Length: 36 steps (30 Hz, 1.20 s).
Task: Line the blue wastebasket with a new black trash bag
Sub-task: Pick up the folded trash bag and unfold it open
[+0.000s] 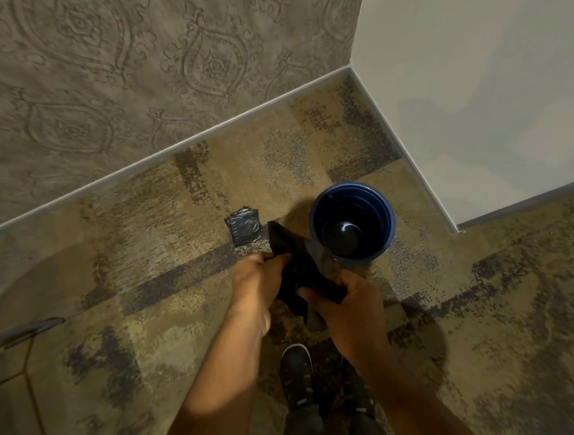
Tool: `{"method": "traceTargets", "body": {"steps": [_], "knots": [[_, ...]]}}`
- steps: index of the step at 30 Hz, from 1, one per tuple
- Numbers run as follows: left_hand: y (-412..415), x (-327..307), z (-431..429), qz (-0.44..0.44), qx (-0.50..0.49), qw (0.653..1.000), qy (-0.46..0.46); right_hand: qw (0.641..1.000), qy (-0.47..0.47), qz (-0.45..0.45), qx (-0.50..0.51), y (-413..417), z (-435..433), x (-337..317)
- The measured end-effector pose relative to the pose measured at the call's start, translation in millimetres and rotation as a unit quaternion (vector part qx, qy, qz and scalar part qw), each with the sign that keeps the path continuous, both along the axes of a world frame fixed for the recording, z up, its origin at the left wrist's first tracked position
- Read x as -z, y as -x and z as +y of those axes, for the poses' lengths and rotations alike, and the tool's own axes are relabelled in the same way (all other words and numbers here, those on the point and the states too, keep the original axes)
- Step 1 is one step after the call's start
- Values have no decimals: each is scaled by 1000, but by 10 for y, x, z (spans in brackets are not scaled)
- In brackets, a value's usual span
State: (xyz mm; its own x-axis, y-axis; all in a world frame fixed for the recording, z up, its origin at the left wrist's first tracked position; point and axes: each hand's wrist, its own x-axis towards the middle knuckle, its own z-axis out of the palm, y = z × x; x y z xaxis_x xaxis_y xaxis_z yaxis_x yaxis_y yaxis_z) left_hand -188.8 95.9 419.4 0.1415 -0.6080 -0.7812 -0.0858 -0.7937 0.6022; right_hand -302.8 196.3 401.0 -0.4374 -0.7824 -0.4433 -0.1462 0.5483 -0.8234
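A person stands on a patterned carpet (162, 227) near a wall corner, both hands working a folded black bag (303, 267) held above the floor. The left hand (257, 278) pinches the bag's upper end, its grip closed on the plastic; the right hand (350, 301) closes its grip on the lower end, fingers curled around the folds. The bag is still mostly folded, a narrow dark strip running between the two hands, its far corner overlapping the near rim of the bin in this view.

The blue bin (391, 224) stands upright on the carpet just beyond the hands, close to the white wall (491, 81), and looks bare inside: no liner shows at its rim. A second folded black packet (244, 228) lies flat on the carpet to the left of the bin, apart from it. The person's shoes (296, 378) show below.

By this evidence the job is at an early stage: a bag is picked, but opening it, seating it in the bin and folding its mouth over the rim all appear to remain.
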Motion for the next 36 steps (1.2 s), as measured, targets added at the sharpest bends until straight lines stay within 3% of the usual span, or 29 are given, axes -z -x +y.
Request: {"method": "traceTargets", "body": {"steps": [4,9,14,17,21,26,28,31,36], "knots": [[-52,45,27,21,-19,998,59,999,-28,31,0,57,86,92],[-108,63,50,2,1,993,121,990,-104,36,-83,145,178,113],[-93,48,71,-12,97,975,199,984,33,151,-86,189,22,-90],[-62,33,79,20,105,973,202,966,35,207,-150,181,-241,-207],[-66,16,81,36,108,970,214,950,14,209,-232,203,-571,-258],[-238,57,80,42,135,966,215,966,12,165,-197,257,-716,-164],[-314,107,76,-14,192,962,196,977,37,143,-154,299,-708,-116],[-453,240,97,-195,278,927,158,990,56,103,-83,373,-654,-82],[-740,321,65,-340,208,912,99,991,40,121,-33,526,-518,-47]]}}
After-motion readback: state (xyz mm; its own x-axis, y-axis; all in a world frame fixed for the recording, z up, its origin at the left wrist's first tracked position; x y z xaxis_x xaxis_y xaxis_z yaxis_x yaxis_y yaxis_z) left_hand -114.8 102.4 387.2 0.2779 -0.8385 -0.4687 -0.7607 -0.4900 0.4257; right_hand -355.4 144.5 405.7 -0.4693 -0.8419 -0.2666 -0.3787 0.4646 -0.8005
